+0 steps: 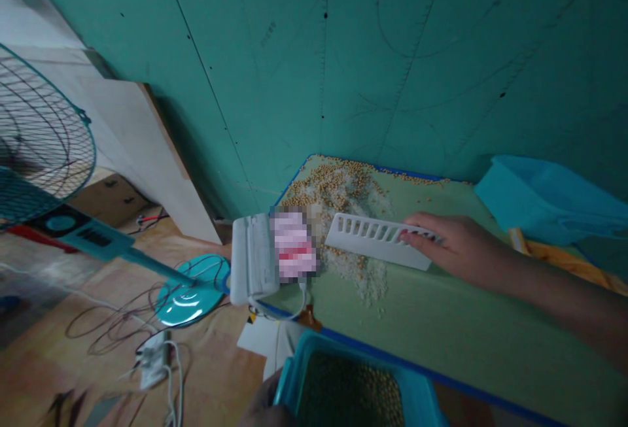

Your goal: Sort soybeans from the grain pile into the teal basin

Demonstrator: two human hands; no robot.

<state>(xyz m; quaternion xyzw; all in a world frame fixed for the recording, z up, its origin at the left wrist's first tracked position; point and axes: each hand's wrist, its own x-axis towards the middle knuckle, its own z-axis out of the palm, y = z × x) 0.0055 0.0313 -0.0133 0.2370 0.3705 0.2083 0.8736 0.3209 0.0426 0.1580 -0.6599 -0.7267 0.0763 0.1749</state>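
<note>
My right hand (444, 240) pinches the end of a white slotted plastic strip (377, 254), which stands on its edge on the pale green tabletop (441, 322). Beside the strip, white grains (370, 286) lie scattered. A heap of tan beans that look like soybeans (328, 182) spreads over the far left corner. My left hand (267, 407) grips the side of a blue plastic bin (299, 368) just below the table's front edge. Tan beans (377, 391) lie inside this bin, whose lower part is cut off by the frame.
Left of the heap are a white device (252, 260) and a blurred-out pink item (294, 244) with a cable. Another blue bin (544, 195) sits at the right, near an orange cloth (559, 260). A fan (44, 146) and a power strip (154, 358) occupy the left side.
</note>
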